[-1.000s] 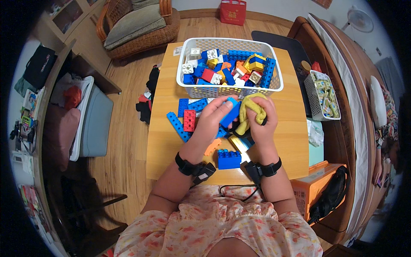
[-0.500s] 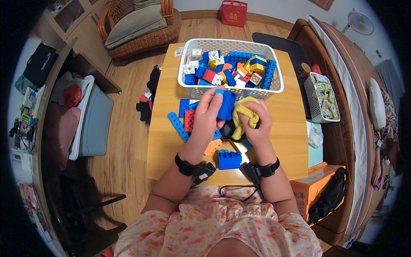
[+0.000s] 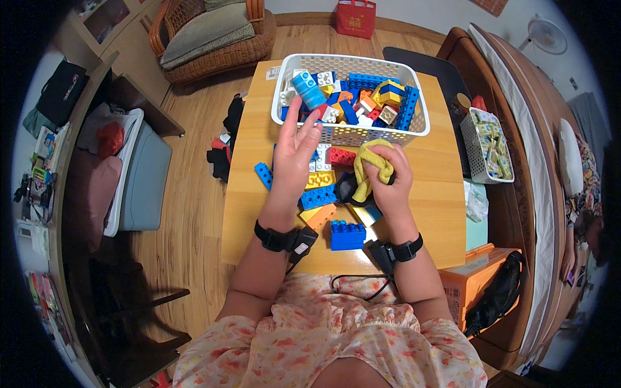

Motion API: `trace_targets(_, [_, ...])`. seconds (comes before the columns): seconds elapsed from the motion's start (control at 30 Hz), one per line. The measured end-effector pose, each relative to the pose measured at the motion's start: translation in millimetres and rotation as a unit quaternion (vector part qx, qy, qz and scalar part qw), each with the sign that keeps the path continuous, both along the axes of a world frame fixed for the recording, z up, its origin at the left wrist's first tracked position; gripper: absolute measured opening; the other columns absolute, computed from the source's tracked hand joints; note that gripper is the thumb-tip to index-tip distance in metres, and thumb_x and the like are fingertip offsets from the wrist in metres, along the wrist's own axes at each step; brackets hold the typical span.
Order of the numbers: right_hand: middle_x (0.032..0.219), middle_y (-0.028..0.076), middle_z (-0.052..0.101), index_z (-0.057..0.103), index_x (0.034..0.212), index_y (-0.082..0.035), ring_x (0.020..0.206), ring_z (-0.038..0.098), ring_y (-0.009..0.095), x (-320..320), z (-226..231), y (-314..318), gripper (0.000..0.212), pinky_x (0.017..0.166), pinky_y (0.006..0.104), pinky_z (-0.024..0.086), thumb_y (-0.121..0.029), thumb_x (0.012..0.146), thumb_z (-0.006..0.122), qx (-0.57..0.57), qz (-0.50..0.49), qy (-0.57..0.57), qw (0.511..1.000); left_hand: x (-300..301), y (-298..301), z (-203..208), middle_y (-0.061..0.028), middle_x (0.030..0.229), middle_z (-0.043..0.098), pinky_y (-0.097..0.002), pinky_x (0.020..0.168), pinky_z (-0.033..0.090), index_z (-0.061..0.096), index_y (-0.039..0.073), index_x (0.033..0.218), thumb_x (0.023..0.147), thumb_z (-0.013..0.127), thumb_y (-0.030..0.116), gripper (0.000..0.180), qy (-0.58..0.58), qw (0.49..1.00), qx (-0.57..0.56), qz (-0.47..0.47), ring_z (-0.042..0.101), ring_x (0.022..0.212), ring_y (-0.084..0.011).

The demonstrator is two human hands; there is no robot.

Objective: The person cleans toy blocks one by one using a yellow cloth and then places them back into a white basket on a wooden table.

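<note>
While your right hand [image 3: 393, 174] is closed around a bunched yellow cloth [image 3: 371, 169] over the table [image 3: 433, 213], your left hand [image 3: 294, 155] reaches toward the white basket [image 3: 362, 131] with its fingers spread and extended. Just past those fingertips, a two-tone blue block [image 3: 308, 89] stands tilted over the left part of the basket; you have no closed grip on it, and I cannot tell whether a finger touches it or whether it rests on the pieces below.

Inside the basket, you have a jumble of blue, white, red, orange and yellow pieces, among them a long blue bar [image 3: 406, 108] leaning at the right end. Between you and the basket, more pieces lie on the table: a red brick [image 3: 341, 156] near the cloth, a white studded piece [image 3: 324, 157] beside it, a yellow piece [image 3: 320, 180], a blue studded piece [image 3: 319, 196] and an orange block [image 3: 318, 216]. Nearest your body sits a blue stack [image 3: 348, 238], upright with its studs facing up. A dark item [image 3: 347, 188] lies against the cloth's left side, its kind unclear. You wear a black strap on each wrist.
</note>
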State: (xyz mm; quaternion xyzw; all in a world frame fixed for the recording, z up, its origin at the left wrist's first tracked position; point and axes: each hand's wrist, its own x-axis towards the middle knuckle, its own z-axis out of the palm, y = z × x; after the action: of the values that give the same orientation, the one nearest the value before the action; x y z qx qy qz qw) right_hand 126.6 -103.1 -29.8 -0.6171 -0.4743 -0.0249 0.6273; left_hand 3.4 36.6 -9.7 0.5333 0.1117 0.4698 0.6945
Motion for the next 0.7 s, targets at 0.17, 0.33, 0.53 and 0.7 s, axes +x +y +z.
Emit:
trace_targets(0.17, [0.095,0.012,0.062,0.067,0.1,-0.003,0.089,0.062,0.027,2,0,-2,0.024,0.079,0.0339,0.049,-0.001,0.077,0.074,0.0,-0.007,0.008,1.0,-10,6,-8,-0.0147,0.126,0.06,-0.0311,0.092,0.051,0.049,-0.006,0.136,0.099,0.057,0.009,0.041,0.091,0.996,0.011,-0.019,0.061,0.111,-0.0204])
trace_targets(0.33, [0.093,0.011,0.062,0.067,0.1,-0.003,0.088,0.062,0.025,1,3,-3,0.023,0.078,0.0327,0.049,0.001,0.077,0.073,0.009,0.0,0.017,1.0,-10,-2,-8,-0.0131,0.099,0.072,-0.036,0.079,0.054,0.069,0.004,0.114,0.088,0.07,0.012,0.028,0.339,0.877,0.336,0.055,0.068,0.088,-0.0236])
trace_targets(0.53, [0.093,0.01,0.062,0.067,0.1,-0.003,0.086,0.061,0.024,5,1,-3,0.024,0.077,0.0321,0.049,0.001,0.077,0.074,0.015,-0.009,0.012,1.0,3,-10,-37,-0.0083,0.125,0.065,-0.0437,0.105,0.036,0.067,0.012,0.12,0.08,0.069,0.013,0.041,0.406,0.786,0.461,0.069,0.053,0.123,-0.0278])
trace_targets(0.7, [0.093,0.01,0.061,0.067,0.1,-0.002,0.086,0.061,0.023,4,3,-2,0.023,0.077,0.0313,0.048,0.001,0.079,0.073,0.019,-0.01,0.01,1.0,0,-11,-34,-0.0096,0.116,0.066,-0.0436,0.099,0.039,0.068,0.012,0.119,0.08,0.071,0.015,0.039,0.44,0.772,0.452,0.084,0.057,0.113,-0.0303])
